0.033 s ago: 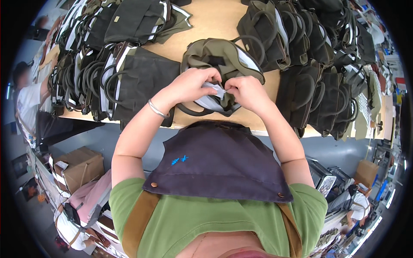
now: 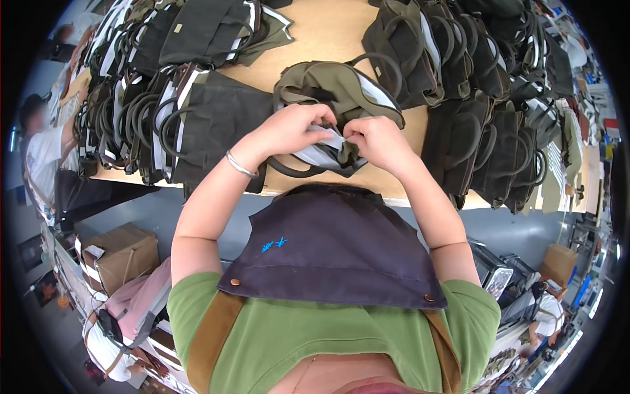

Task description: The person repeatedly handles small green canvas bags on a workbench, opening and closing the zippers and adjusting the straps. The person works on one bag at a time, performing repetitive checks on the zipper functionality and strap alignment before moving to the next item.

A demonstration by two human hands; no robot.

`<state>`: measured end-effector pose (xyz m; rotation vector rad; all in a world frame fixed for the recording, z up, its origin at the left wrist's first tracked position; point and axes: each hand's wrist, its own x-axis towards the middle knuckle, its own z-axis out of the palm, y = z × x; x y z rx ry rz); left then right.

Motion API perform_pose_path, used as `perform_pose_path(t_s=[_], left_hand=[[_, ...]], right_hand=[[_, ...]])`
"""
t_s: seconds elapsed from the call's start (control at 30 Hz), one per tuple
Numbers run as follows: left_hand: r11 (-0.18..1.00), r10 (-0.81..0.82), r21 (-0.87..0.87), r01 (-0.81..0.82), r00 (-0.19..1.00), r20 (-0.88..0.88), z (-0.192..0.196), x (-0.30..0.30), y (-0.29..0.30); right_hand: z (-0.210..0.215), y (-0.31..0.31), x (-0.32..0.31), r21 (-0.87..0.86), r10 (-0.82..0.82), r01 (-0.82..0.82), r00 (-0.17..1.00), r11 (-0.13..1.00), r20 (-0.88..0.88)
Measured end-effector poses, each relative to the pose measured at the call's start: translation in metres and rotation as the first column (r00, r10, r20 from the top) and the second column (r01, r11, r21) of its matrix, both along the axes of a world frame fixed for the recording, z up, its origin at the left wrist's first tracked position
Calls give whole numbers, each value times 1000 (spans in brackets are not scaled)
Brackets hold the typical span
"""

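Observation:
In front of me on the table stands a dark bag (image 2: 308,85), its mouth open and its olive lining showing. White strips run along its edge, and a dark round handle (image 2: 296,169) hangs on its near side. My left hand (image 2: 295,129) pinches a small white piece (image 2: 333,139) at the bag's mouth between thumb and fingers. Close beside it my right hand (image 2: 375,139) is closed in a pinch at that piece's end; what lies between its fingertips is too small to make out. The bag's inside below my hands is partly hidden.
Rows of dark handled bags crowd the wooden table (image 2: 321,33) on both sides, with one bag (image 2: 226,125) lying against my bag's left. At far left a person (image 2: 44,154) stands by the table. Cardboard boxes (image 2: 125,253) sit behind me at left.
The bag's far rim and olive lining have shifted slightly and slumped a little. Both hands keep nearly the same place and pinch.

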<state>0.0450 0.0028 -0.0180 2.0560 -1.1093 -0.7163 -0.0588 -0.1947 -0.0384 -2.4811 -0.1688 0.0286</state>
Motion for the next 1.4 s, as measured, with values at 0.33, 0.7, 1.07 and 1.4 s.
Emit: perform_pose_path(t_s=[0.33, 0.7, 1.07, 1.4], left_hand=[[999, 45, -24, -40, 958, 283, -13, -1, -1], [997, 29, -81, 17, 841, 540, -17, -4, 1], [994, -48, -65, 92, 865, 500, -13, -12, 2], [822, -479, 425, 379, 863, 158, -12, -26, 1]], right_hand=[[13, 6, 15, 179, -16, 94, 918, 979, -395], [4, -4, 17, 385, 59, 172, 852, 907, -520], [-9, 8, 19, 118, -156, 178, 973, 977, -171], [-36, -5, 30, -52, -392, 408, 900, 911, 189]])
